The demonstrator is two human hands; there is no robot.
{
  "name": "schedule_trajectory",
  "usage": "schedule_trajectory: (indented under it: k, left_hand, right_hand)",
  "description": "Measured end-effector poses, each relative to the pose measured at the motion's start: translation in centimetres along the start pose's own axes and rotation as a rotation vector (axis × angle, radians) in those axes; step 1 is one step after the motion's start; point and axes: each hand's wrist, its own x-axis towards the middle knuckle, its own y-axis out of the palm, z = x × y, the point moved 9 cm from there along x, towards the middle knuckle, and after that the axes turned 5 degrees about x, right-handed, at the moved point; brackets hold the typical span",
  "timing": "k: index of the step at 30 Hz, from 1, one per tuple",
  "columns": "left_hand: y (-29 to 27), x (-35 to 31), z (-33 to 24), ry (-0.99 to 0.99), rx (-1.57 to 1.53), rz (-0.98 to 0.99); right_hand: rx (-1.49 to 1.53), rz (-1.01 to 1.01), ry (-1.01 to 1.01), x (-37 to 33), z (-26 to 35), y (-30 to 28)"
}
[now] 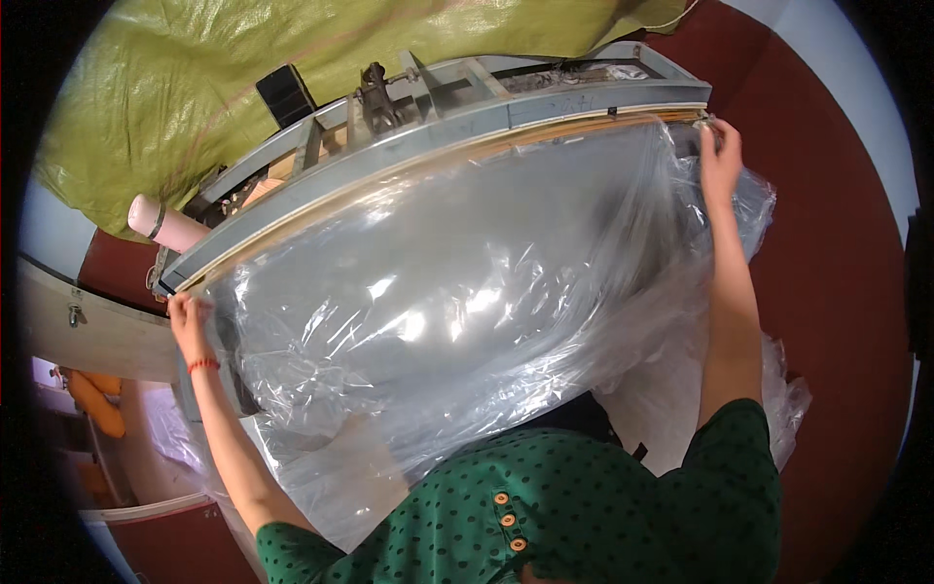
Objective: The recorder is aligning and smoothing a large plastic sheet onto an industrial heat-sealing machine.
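A wide sheet of clear plastic film [428, 253] spreads from a long grey metal frame [418, 127] down to my body, creased and shiny. Its far edge runs along the pale strip on the frame's near side. My left hand [191, 323], a red bracelet at the wrist, pinches the film's edge at the frame's left end. At the opposite end my right hand [720, 164] has its fingertips closed on the film's far right corner. Both arms are stretched wide. Loose film bunches below the right forearm and beside the left one.
Behind the frame lies a yellow-green woven sheet [195, 88] with a black phone [286, 95] on it. A dark metal mechanism [377, 97] stands in the frame. A pink roll [167, 222] sticks out at left. Red-brown floor [817, 243] lies right; orange objects [95, 401] sit lower left.
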Motion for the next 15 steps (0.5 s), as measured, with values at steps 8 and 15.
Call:
schedule_trajectory:
  k: [8,15]
  left_hand:
    - [-5.5,-18.2,-10.1,0.158,0.936,-0.668]
    - [21.0,-35.9,-11.0,0.504,0.529,0.779]
  right_hand:
    - [-0.888,-0.210,0.390,-5.8,-7.3,-14.2]
    - [-0.169,0.014,0.364,-5.0,-9.4,-9.1]
